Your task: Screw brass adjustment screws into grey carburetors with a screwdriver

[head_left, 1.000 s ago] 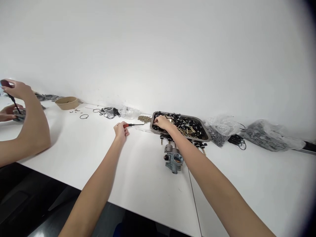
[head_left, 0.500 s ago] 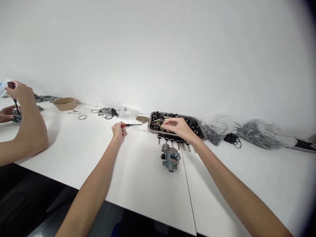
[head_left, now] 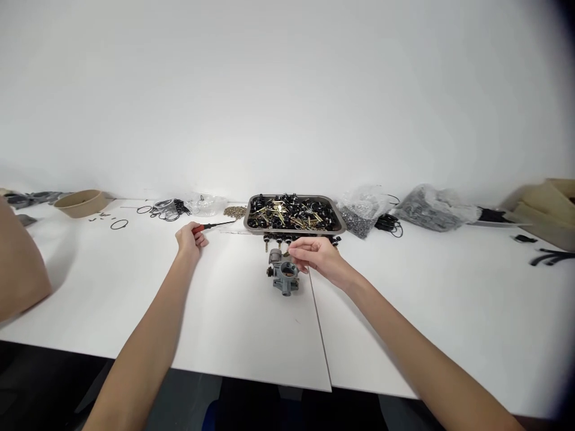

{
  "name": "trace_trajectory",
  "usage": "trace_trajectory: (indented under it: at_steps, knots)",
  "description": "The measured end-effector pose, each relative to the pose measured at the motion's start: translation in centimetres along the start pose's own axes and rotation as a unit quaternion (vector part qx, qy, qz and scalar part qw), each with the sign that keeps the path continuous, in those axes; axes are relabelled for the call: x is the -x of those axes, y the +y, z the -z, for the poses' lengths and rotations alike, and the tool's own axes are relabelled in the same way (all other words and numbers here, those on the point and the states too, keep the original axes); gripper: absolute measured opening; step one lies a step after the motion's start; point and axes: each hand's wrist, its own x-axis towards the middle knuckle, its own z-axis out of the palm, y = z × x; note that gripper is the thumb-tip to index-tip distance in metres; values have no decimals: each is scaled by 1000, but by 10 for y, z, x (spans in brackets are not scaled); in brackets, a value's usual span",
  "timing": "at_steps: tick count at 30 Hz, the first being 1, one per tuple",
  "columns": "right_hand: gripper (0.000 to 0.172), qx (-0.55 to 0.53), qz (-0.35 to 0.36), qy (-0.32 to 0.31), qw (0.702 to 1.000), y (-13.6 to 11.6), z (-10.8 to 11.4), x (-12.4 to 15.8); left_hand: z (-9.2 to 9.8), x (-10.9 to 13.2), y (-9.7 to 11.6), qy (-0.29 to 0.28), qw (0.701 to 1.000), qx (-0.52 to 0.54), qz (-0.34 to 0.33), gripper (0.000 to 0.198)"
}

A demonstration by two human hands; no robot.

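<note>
A grey metal carburettor (head_left: 283, 276) stands on the white table (head_left: 233, 311) just in front of a metal tray (head_left: 339, 226) full of black and brass small parts. My right hand (head_left: 314, 258) hovers at the carburettor's upper right, fingers pinched together on what looks like a small part, too small to make out. My left hand (head_left: 189, 238) rests on the table to the left, closed on the red handle of a thin screwdriver (head_left: 214, 225) whose shaft points right toward the tray. A short row of black-headed pins (head_left: 277, 240) lies along the tray's front edge.
Clear bags of dark small parts (head_left: 433, 208) lie right of the tray. Black rubber rings (head_left: 164, 209) and a tan bowl (head_left: 81, 203) sit at the back left. Another person's arm (head_left: 18, 269) shows at the left edge. Cardboard (head_left: 550, 209) is at far right.
My right hand left the tray and came down to the carburettor with its fingers pinched. The view swung right, so the other person's hands went out of sight. My left hand kept the screwdriver.
</note>
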Motion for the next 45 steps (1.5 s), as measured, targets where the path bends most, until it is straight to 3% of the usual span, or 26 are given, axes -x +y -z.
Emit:
trace_trajectory:
  at_steps: [7, 13, 23, 31, 45]
  knots:
    - [26, 1, 38, -10, 999, 1, 3, 2, -2, 1, -2, -17, 1000, -12, -5, 23]
    - [32, 36, 49, 1, 998, -4, 1, 4, -6, 5, -1, -21, 999, -26, -13, 25]
    - [18, 68, 82, -28, 994, -7, 0, 9, -7, 0, -5, -28, 999, -38, -3, 28]
    - [14, 229, 93, -57, 967, -7, 7, 11, -8, 5, -5, -33, 999, -37, -1, 27]
    - [16, 192, 78, -45, 977, 0, 3, 8, -9, 5, -4, -32, 999, -41, -4, 27]
